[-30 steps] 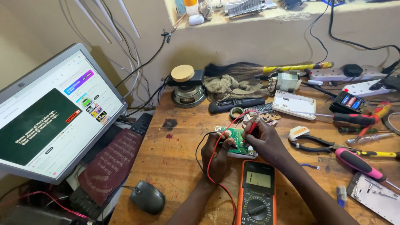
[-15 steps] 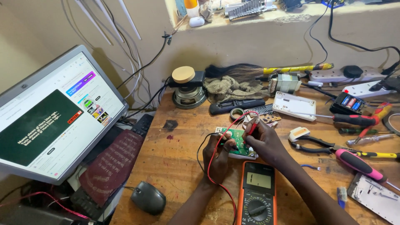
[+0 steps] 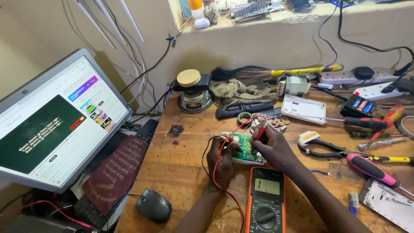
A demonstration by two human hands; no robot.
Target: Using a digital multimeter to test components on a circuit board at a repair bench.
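Little has moved since the earlier frames: both hands stay on the green circuit board, which lies on the wooden worktop just above the orange multimeter. My left hand is closed on the black probe at the board's left edge; my right hand pinches the red probe at the board's upper right.

Risk: I judge that a probe tip could slip off the smooth solder and bridge neighbouring contacts, because the thin, flat board rests loose on the grained wood. The red lead loops beside the board and could drag it.

Right of the board, rubber-handled pliers lie near.
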